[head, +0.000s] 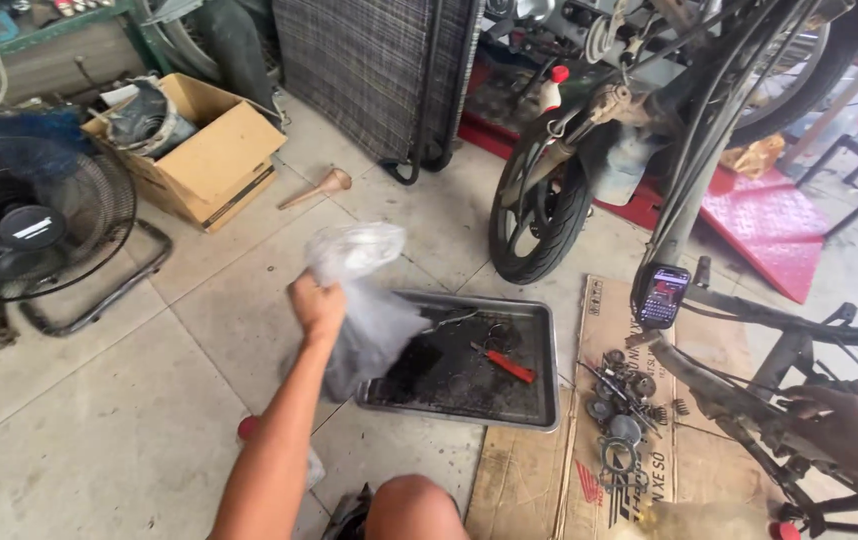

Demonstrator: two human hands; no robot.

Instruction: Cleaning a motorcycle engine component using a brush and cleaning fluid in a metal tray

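Gripping: left hand [317, 305] closed around a crumpled clear plastic bag [364, 300], fingers wrapped tight on its neck
Bag position: raised over the left end of the metal tray [539, 370], which lies on the floor
Right hand [854, 430]: resting on a greasy frame [749, 410] at the right edge; fingers curled over it, grip unclear
Tray contents: red-handled pliers [505, 364] in dark oily residue
Beside tray: small metal parts [621, 400] scattered on flattened cardboard [519, 480]
Behind: motorcycle wheel [539, 215], fan [29, 220], cardboard box [211, 158]

Motorcycle repair workshop: motorcycle wheel [539, 215], oily parts tray [469, 405].
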